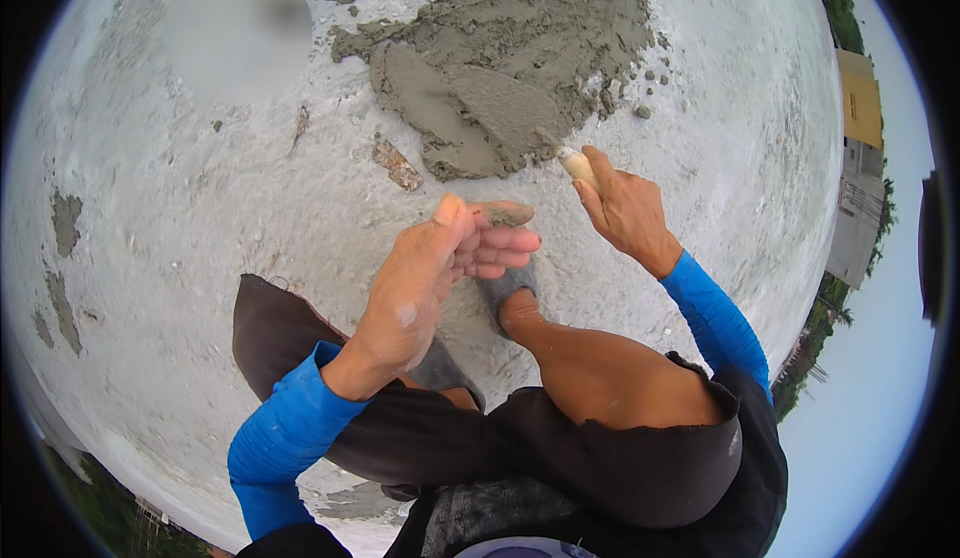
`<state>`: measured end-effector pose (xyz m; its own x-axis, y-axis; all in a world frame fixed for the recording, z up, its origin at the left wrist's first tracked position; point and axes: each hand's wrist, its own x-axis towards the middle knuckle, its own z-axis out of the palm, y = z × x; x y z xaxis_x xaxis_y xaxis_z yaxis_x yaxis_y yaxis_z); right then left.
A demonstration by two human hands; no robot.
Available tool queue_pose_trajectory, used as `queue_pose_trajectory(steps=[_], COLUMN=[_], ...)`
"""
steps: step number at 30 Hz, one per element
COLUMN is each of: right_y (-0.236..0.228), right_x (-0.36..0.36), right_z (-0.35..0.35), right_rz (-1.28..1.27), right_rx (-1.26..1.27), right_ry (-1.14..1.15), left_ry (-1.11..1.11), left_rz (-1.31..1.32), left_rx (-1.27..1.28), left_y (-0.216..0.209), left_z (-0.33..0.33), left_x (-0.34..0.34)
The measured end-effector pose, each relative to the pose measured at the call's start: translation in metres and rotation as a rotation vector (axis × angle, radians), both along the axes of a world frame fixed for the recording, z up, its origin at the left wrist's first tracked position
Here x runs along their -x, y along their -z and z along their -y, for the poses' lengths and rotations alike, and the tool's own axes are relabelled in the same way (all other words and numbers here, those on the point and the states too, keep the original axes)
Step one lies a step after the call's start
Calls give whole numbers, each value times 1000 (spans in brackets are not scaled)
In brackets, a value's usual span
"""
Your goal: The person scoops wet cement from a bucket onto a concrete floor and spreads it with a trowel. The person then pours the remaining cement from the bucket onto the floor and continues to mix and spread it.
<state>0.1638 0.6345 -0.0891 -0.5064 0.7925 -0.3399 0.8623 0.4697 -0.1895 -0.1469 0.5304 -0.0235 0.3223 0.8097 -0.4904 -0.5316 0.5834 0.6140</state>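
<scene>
- Trowel-like tool (575, 164): pale handle in the right hand (632, 210), far end pointing ahead and left of it into the mortar. Blade outline hard to make out, looks coated.
- Right hand: fingers wrapped round the handle, thumb along the near side. Back of the hand faces up.
- Wet mortar (560, 33): grey heap ahead and to the left of the right hand, rough at the far side, smoothed nearest the tool.
- Left hand (425, 268): wide, holding nothing I can see. Thumb up, fingers loosely extended toward the right hand but well apart from it. Grey smear on the index finger.
- Brown-and-white chip (397, 165): lying just ahead of the left hand, short of the heap.
- Pale ground (200, 218): rough, dusty, under everything; mortar crumbs near the heap's edges.
- Grey patches (65, 223): on the ground, well left of the left hand.
- Grey shoe (510, 288): below the left hand's fingertips.
- Blue sleeves (712, 308): run back from both wrists.
- Buildings (860, 108): far right of the right hand, greenery beside them.
</scene>
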Motion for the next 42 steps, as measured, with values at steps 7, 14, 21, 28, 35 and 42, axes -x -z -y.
queue_pose_trajectory(steps=[7, 14, 21, 28, 35, 42], right_y=[47, 26, 57, 32, 35, 53], right_x=[-19, -43, 89, 87, 4, -44], right_z=[-51, -64, -43, -61, -185, -268], right_rz=[208, -494, -594, -171, 252, 329], right_rx=[-83, 423, 717, 187, -361, -512], right_ry=[113, 908, 800, 43, -107, -140], left_ry=[28, -9, -16, -50, -109, -144], left_rz=[28, 34, 53, 23, -33, -50], left_rx=[45, -36, -31, -3, 20, 82], left_y=[7, 0, -3, -3, 2, 13], left_z=[-3, 1, 0, -4, -2, -10], left_x=[2, 9, 4, 15, 21, 29])
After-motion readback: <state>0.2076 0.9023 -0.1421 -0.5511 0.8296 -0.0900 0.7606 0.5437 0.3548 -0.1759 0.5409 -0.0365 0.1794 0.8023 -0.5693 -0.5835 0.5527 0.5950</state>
